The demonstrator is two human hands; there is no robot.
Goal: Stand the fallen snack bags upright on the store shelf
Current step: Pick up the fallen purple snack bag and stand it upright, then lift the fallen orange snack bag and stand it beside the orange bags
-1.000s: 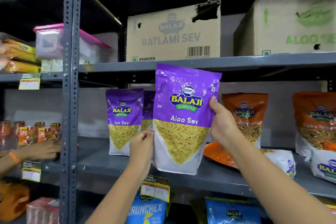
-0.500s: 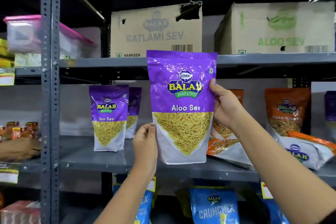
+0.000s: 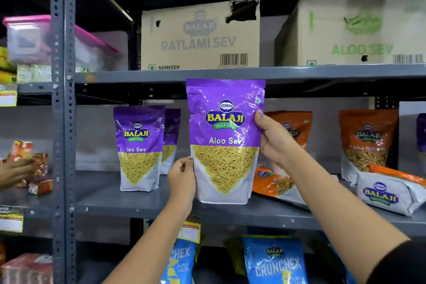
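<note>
I hold a purple Aloo Sev bag (image 3: 224,143) upright with both hands, its base at the front of the grey middle shelf (image 3: 138,205). My left hand (image 3: 182,177) grips its lower left edge; my right hand (image 3: 273,138) grips its right side. Two more purple bags (image 3: 138,147) stand upright to the left. An orange bag (image 3: 274,183) lies flat behind my right arm, and another fallen bag (image 3: 389,189) lies on its side at the right. Two orange bags (image 3: 366,140) stand upright behind them.
Cardboard boxes (image 3: 200,37) fill the upper shelf. Blue Crunchex bags (image 3: 276,260) stand on the lower shelf. A grey upright post (image 3: 62,122) divides the racks. Another person's hand (image 3: 13,170) handles red packets in the left rack.
The purple bag in my hands has come down slightly toward the shelf surface and sits nearly level. My view has shifted a little right.
</note>
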